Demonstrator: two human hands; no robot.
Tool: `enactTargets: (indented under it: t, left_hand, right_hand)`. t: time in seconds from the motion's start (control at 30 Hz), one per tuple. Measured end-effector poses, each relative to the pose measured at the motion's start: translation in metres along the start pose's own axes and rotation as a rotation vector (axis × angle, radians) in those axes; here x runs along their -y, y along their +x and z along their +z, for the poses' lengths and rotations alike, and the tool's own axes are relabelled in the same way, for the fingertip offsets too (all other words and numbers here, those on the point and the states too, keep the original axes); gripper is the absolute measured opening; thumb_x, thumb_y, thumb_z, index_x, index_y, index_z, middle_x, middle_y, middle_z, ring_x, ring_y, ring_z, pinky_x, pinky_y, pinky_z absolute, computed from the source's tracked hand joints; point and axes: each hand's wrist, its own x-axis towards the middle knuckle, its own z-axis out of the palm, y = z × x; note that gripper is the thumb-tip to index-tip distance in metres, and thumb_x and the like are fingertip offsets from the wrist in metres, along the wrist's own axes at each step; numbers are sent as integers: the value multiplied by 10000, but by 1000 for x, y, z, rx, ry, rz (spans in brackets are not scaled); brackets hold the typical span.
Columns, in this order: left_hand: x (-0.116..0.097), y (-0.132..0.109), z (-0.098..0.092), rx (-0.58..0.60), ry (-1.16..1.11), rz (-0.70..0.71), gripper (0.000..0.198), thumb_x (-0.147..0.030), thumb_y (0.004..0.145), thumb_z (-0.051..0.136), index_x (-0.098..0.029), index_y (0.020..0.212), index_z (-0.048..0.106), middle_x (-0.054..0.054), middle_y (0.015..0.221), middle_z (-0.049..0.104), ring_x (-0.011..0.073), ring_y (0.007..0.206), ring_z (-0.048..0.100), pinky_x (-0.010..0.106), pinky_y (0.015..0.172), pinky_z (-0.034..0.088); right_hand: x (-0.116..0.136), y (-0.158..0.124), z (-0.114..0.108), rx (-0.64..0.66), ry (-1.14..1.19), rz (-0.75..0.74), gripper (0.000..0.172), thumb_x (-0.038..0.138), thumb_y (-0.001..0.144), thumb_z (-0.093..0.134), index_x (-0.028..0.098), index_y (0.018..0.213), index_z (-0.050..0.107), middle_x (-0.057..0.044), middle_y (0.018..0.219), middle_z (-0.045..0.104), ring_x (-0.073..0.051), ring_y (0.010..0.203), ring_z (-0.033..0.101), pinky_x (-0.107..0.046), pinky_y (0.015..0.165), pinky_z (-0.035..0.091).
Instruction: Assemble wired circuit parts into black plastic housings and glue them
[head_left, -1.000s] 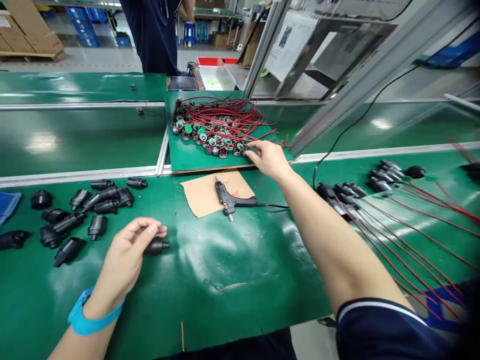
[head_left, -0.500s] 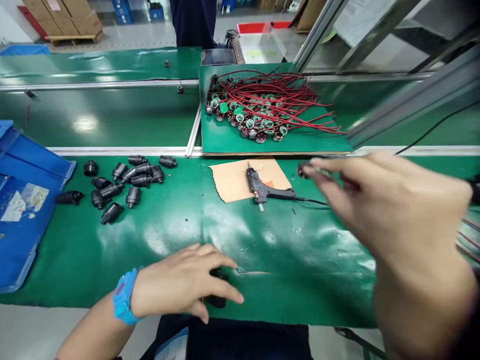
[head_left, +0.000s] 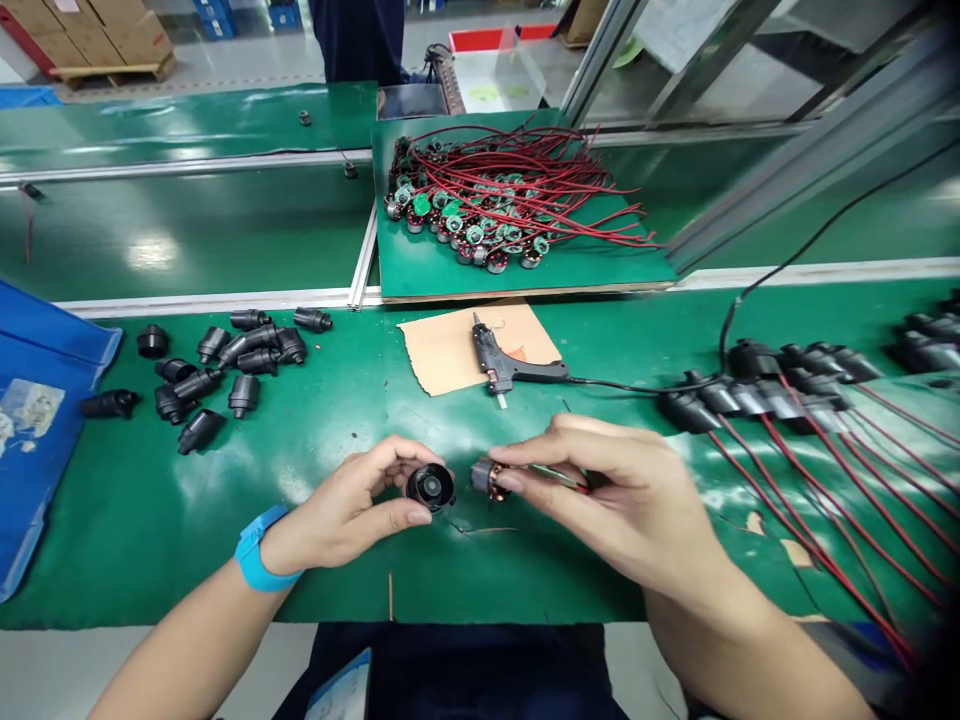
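Note:
My left hand [head_left: 367, 497], with a blue band at the wrist, is closed round a black cylindrical housing [head_left: 431, 487]. The round open mouth of the housing faces up and to the right. My right hand [head_left: 600, 485] pinches a small motor stator [head_left: 487, 478] with copper windings between thumb and fingers. Part of its wire shows under the fingers. A small gap separates the stator from the housing. Behind both hands a black glue gun [head_left: 514, 368] lies on a piece of brown cardboard [head_left: 435, 355].
Loose black housings [head_left: 244, 395] lie at the left beside a blue bin [head_left: 45, 420]. A raised green board [head_left: 450, 285] bears many red-wired stators [head_left: 495, 262]. Black housings with red wires [head_left: 690, 410] lie at the right. A metal post [head_left: 810, 180] slants at the upper right. A person [head_left: 358, 40] stands beyond.
My right hand has come down and left with the stator, close to the housing. My left hand has gone from spread fingers over the housing to gripping it, mouth turned up.

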Motion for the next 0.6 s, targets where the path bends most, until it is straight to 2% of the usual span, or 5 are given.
enactTargets:
  t: [0.1,0.27,0.33,0.47,0.6]
  left_hand:
    - [7,2,9,-22,61,35,295,-333,968,681,-253,1240,598,73,1104,694,203,986,683,331,866,577]
    - [12,8,21,-374,476,179,319,-251,898,768,-262,1187,633,58,1093,654,202,1014,644,334,871,549]
    - [13,9,24,-446,556,219,275,-216,886,765,-243,1131,642,58,1041,646,204,979,643,332,834,555]
    - [13,9,27,-469,588,238,243,-210,881,748,-234,1098,640,65,1009,653,218,943,656,350,803,568]
    - [16,7,26,-473,555,216,285,-191,868,752,-236,1122,631,76,1072,656,227,1003,654,355,839,568]
  right_hand:
    - [0,-1,3,15,67,20,90,261,907,758,221,966,814,33,598,585,-86,492,476,-232,472,384]
    - [-5,0,15,-45,123,68,84,256,896,762,205,943,810,33,614,578,-86,508,481,-233,486,380]
    - [-8,1,24,-46,149,74,96,267,900,755,196,939,806,43,598,528,-87,510,473,-232,496,390]
    - [-14,1,40,-27,143,28,129,276,923,720,180,968,793,75,580,390,-80,499,427,-223,488,370]
    - [-17,0,44,-18,50,-17,134,272,946,689,177,964,782,66,589,428,-78,507,419,-221,486,345]
